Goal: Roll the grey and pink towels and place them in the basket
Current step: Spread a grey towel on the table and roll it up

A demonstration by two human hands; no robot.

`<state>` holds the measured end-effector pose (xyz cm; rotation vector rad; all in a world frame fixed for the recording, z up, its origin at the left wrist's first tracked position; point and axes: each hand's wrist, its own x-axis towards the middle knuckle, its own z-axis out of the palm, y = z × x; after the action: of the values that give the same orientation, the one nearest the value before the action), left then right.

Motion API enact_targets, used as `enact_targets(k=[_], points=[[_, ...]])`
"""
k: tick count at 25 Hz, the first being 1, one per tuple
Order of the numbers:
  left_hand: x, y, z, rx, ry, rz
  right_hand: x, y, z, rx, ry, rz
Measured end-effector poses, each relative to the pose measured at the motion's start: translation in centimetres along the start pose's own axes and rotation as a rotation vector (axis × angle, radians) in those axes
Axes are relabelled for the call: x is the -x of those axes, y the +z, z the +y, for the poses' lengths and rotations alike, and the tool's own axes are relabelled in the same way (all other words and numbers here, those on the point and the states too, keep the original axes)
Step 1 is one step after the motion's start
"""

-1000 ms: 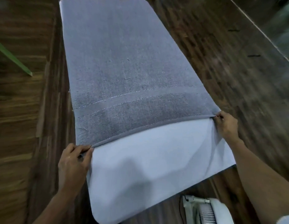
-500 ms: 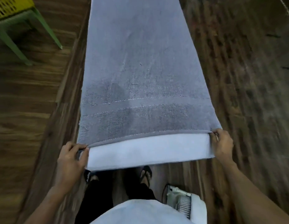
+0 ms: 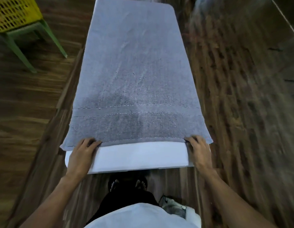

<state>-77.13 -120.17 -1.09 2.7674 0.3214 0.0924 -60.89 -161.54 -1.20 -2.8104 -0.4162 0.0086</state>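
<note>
A grey towel lies spread flat along a narrow white table, and its near hem runs just short of the table's front edge. My left hand holds that hem a little in from the left corner, fingertips curled at the edge. My right hand holds the hem the same way near the right corner. Both towel corners stick out past my hands. A yellow perforated basket stands at the far left. No pink towel is in view.
The basket sits on a green stool left of the table. Dark wood flooring surrounds the table. A white fan-like appliance stands on the floor by my feet, under the table's near right side.
The towel's near hem has been drawn toward the table's front edge. My hands have shifted inward from the corners along the hem. The view has swung to show the basket.
</note>
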Motion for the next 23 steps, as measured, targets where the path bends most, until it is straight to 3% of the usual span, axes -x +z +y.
enact_targets(k=[7, 11, 15, 19, 23], points=[[1.7, -1.2, -0.8, -0.004, -0.06, -0.113, 2.3, -0.5, 0.9, -0.066, 0.028, -0.075], [1.9, -2.3, -2.1, 0.023, -0.192, -0.078, 1.7, -1.1, 1.8, -0.051, 0.106, -0.07], [1.7, -3.0, -2.6, 0.041, -0.156, -0.085, 1.2, -1.9, 2.6, -0.141, 0.168, -0.144], [0.9, -4.4, -4.7, 0.075, -0.026, -0.226, 0.4, -3.8, 3.8, -0.201, 0.142, -0.243], [-1.8, -5.5, -6.2, 0.227, -0.11, -0.219, -2.6, -4.9, 3.7, -0.186, 0.208, -0.34]])
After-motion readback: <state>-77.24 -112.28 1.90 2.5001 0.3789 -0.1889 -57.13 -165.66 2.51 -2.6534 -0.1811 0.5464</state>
